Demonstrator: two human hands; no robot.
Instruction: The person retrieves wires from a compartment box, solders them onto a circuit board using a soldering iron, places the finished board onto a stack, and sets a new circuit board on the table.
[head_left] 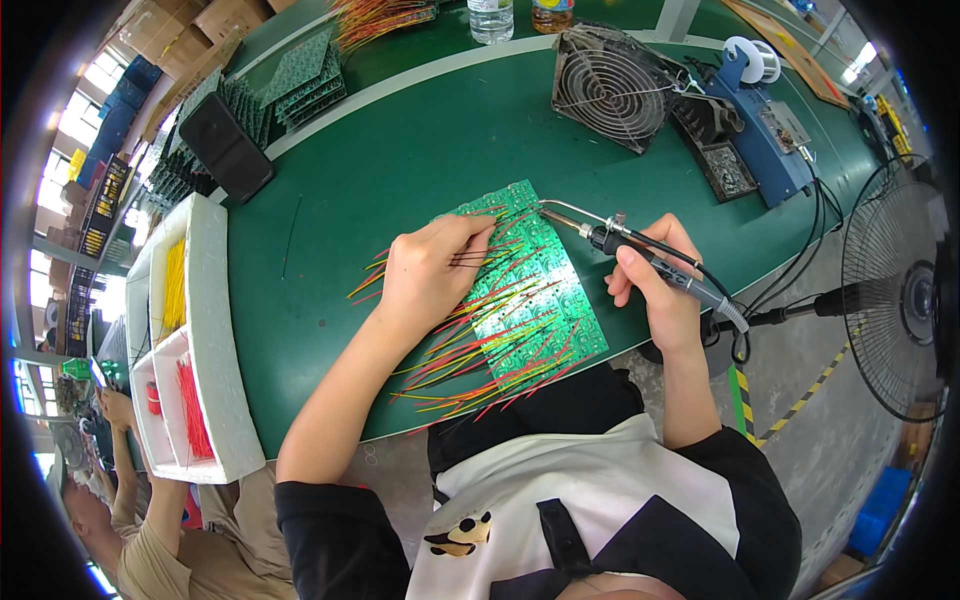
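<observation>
A green circuit board panel lies on the bench in front of me, with many red, yellow and black wires fanned out from it to the left. My left hand is closed in a pinch over the panel's upper left part, with dark wires at its fingers; the fingertips are partly hidden. My right hand grips a soldering iron fitted with a thin curved solder feed tube. The iron's tip reaches the panel's upper right edge, near my left fingers; whether it touches is too small to tell.
A white foam box with red and yellow wires stands at left. Behind are a black phone, stacked boards, a square fan and a blue soldering station. A pedestal fan is at right; another person sits at left.
</observation>
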